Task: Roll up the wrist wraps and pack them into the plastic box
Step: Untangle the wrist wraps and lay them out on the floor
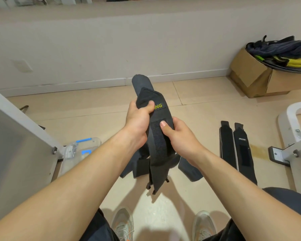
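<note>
A pale tiled floor [189, 94] runs up to a plain wall, and the person sits over it with both arms stretched forward. The left hand [139, 119] is curled round the upper part of a black wrist wrap [163, 115], thumb clamped over a folded end. The right hand [179, 136] grips lower down, its thumb pressing on the velcro patch [157, 143] while the fingers wrap behind. Held this way — one hand anchoring, the other steadying — the wrap is lifted off the floor so its loose tails hang straight, which looks like the set-up for starting a roll, not a finished one. More dark strap ends dangle or lie beneath (whether they belong to the same wrap I cannot tell). Near on the right, two more wraps [243, 148] lie flat side by side, probably waiting their turn. The clear plastic box [80, 150] with blue latches sits low at the left beside a grey metal frame [16, 136], handy for packing. A cardboard box [255, 79] of gear stands well apart by the wall.
</note>
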Motion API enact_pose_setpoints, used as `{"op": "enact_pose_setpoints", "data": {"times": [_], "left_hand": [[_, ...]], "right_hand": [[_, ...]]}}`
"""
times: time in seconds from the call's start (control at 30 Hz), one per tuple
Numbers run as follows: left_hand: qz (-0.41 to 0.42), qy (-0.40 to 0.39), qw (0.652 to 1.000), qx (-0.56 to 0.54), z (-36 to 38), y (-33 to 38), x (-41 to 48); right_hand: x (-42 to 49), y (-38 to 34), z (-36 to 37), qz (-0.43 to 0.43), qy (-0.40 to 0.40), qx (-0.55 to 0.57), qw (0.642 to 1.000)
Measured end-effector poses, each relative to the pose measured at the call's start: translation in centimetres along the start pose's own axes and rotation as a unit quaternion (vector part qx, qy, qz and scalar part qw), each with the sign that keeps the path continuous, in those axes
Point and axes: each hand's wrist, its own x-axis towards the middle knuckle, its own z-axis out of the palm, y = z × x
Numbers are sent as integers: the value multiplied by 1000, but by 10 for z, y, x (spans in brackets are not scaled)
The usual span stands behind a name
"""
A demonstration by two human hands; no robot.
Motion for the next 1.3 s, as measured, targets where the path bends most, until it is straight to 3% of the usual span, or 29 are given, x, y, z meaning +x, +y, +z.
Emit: {"op": "enact_pose_setpoints", "data": {"times": [0.2, 0.33, 0.6, 0.77, 0.9, 1.03, 1.2, 1.3], "left_hand": [[68, 120, 990, 6, -17, 16, 31], [77, 145, 986, 7, -19, 12, 41], [-28, 4, 1000, 5, 10, -5, 34], [34, 11, 997, 66, 27, -18, 45], [32, 53, 992, 108, 37, -31, 73], [38, 44, 986, 154, 57, -64, 103], [115, -24, 941, 318, 98, -107, 135], [62, -73, 901, 422, 119, -140, 162]], "right_hand": [[-6, 14, 5, 31, -48, -18, 998], [-10, 25, 1, 39, -70, -40, 996], [-26, 28, -21, 54, 21, -66, 996], [-52, 43, -40, 118, 7, 13, 993], [-74, 79, -56, 167, 17, 33, 985], [-84, 114, -82, 221, 30, 15, 975], [-82, 160, -120, 272, 90, 48, 957], [-69, 183, -139, 292, 134, 45, 946]]}}
